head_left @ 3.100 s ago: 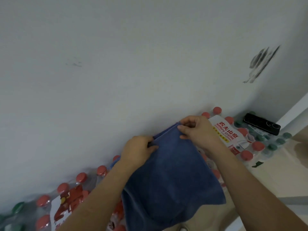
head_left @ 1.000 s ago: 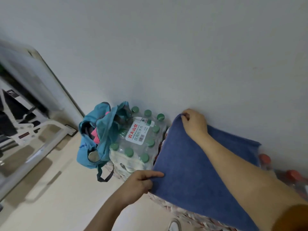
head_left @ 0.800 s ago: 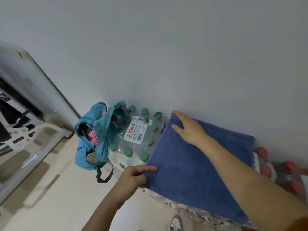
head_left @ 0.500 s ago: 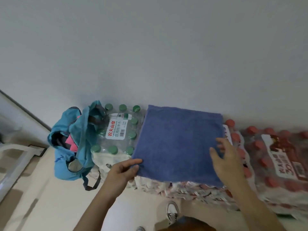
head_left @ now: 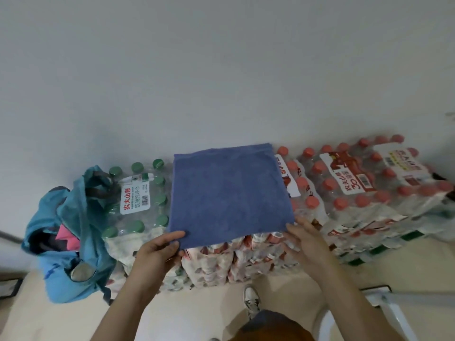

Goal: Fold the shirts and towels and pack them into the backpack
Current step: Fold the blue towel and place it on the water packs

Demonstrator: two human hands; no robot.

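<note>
Blue towel (head_left: 231, 190): lies flat on bottle packs (head_left: 344, 193), just beyond both hands; held aloft seconds ago.
Left hand (head_left: 157, 249): pinches near-left corner.
Right hand (head_left: 305, 239): now at near-right corner; grip unclear.
Backpack (head_left: 73, 230): open, left of the pinching hand.
Fold: squared up; another fold likely next.

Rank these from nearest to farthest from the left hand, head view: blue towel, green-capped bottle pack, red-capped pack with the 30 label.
1. Blue towel: the left hand grips its near left corner.
2. Green-capped bottle pack: just left of the towel.
3. Red-capped pack with the 30 label: far right, beyond the towel.
</note>
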